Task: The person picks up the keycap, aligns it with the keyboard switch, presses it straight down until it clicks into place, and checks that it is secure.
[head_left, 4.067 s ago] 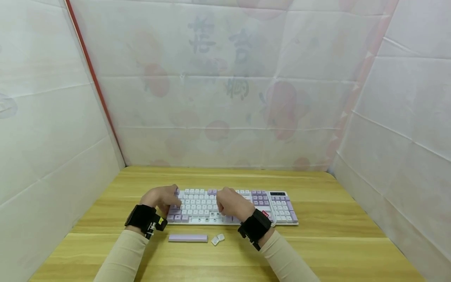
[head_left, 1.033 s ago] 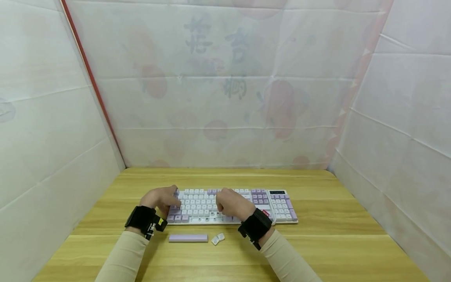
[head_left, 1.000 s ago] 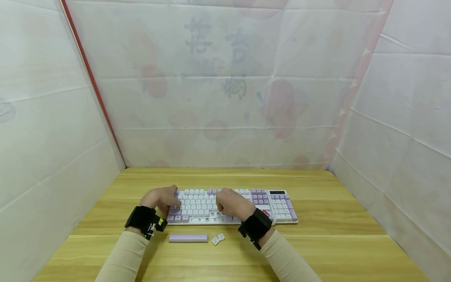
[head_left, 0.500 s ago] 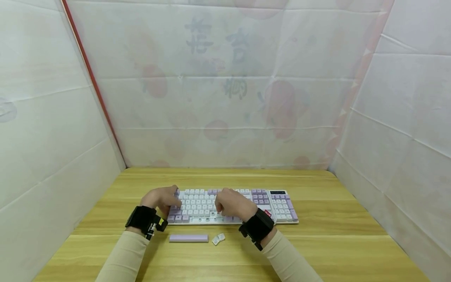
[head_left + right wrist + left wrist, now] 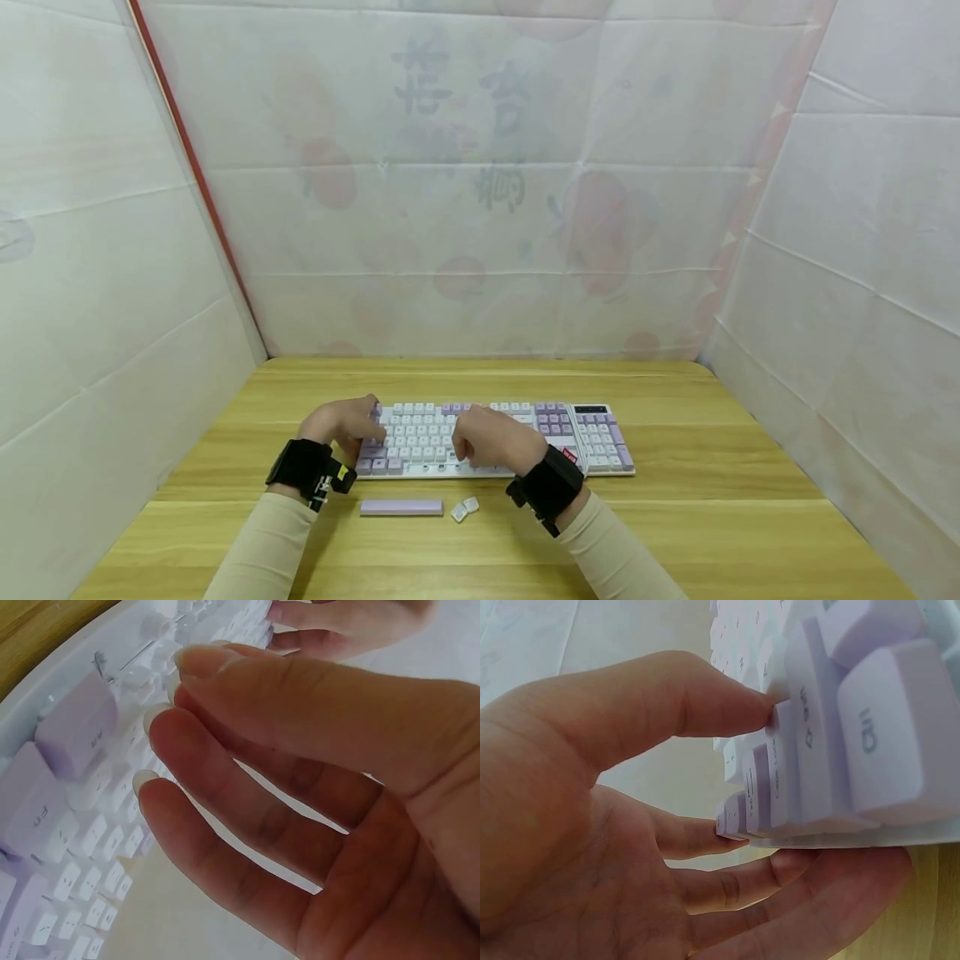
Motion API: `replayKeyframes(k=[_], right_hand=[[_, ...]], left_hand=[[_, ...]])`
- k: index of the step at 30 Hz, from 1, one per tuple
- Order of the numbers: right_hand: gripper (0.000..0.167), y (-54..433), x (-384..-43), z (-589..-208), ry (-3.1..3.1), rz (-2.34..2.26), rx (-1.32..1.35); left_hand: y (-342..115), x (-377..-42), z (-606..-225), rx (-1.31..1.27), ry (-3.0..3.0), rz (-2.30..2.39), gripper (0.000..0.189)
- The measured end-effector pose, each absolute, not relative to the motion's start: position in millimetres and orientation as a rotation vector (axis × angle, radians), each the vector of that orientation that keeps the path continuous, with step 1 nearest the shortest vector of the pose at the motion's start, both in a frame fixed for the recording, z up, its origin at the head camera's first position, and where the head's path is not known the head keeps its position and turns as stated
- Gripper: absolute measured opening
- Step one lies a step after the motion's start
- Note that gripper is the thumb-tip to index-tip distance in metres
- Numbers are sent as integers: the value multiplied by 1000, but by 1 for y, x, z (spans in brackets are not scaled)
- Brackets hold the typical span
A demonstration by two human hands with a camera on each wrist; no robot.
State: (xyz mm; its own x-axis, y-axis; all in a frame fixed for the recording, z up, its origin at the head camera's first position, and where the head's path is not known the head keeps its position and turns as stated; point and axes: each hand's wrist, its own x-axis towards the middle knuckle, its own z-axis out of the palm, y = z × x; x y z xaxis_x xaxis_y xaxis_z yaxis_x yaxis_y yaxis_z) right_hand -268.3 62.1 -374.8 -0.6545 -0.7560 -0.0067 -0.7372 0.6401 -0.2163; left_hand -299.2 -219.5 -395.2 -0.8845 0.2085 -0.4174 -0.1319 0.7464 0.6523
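Observation:
A white and lilac keyboard (image 5: 420, 430) lies across the table. My left hand (image 5: 347, 422) grips its left end. In the left wrist view the thumb rests on the keys near Caps Lock (image 5: 781, 769), with fingers along and below the edge. My right hand (image 5: 495, 437) is over the keyboard's lower middle, fingers curled. In the right wrist view, thumb and index tips are close together above the keys, beside the lilac Alt key (image 5: 81, 727); I cannot tell whether they pinch a keycap. Several bare switches show along the bottom rows. A lilac spacebar (image 5: 402, 507) lies in front.
Two loose white keycaps (image 5: 464, 509) lie right of the spacebar. A white cable (image 5: 578, 442) with a red tag (image 5: 569, 455) crosses the keyboard beside the number pad. Wood-grain table (image 5: 675, 533) surrounds it, with pale sheet walls (image 5: 480, 217) behind and at both sides.
My right hand has shifted slightly left over the keyboard in the last half second. The left hand, keyboard and loose keycaps stay where they were.

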Motion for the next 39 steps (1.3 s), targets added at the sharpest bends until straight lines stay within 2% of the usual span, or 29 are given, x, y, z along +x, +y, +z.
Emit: replayKeyframes(k=[7, 18, 25, 32, 39], right_hand=[[23, 61, -264, -374, 2742, -265, -1215], [15, 59, -259, -374, 2703, -220, -1299], [19, 56, -259, -376, 2649, -236, -1262], [15, 53, -255, -380, 2656, -141, -1242], [21, 53, -252, -381, 2649, -129, -1226]], left_hand=[[-219, -298, -394, 79, 2468, 972, 74], [-219, -298, -393, 83, 2467, 980, 78], [-219, -298, -393, 83, 2473, 975, 82], [-219, -299, -393, 83, 2474, 973, 86], [-218, -300, -394, 62, 2467, 960, 95]])
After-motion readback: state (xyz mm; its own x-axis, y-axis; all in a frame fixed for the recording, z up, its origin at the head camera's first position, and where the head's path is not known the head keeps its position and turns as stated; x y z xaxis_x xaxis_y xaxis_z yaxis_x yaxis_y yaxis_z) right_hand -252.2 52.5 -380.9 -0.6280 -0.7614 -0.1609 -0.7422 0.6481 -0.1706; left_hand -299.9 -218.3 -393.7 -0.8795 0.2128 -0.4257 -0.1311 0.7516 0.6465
